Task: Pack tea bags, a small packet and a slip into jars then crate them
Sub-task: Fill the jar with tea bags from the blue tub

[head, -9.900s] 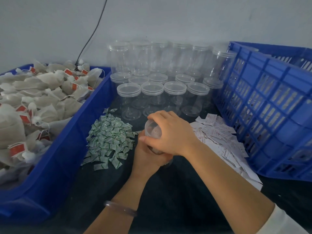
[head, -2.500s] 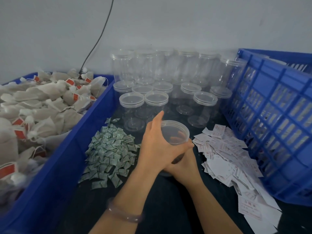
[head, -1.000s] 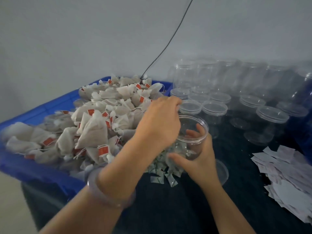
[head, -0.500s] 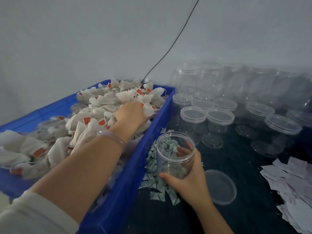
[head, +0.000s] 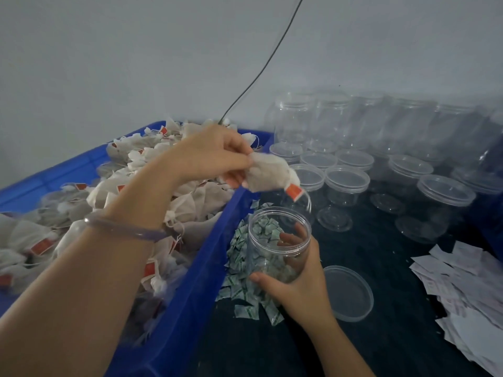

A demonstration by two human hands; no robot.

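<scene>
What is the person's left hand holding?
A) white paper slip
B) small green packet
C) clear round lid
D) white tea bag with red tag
D: the left hand pinches a white tea bag with a red tag; the right hand grips a clear plastic jar.

**Tea bag in the left hand point(head: 212, 156), open jar point(head: 277, 240) in the right hand point(head: 296, 284)**

The left hand pinches a white tea bag point(head: 268, 174) by its top, its red tag point(head: 294, 192) dangling just past the rim of the blue bin point(head: 206, 257), which is heaped with tea bags. The right hand grips a clear, lidless jar at the edge of a pile of small green packets point(head: 239, 268). A clear lid point(head: 347, 293) lies flat on the dark table point(head: 381, 254) just beside that hand. Lidded jars point(head: 348, 180) stand behind, and white slips point(head: 462, 289) lie at the right.
</scene>
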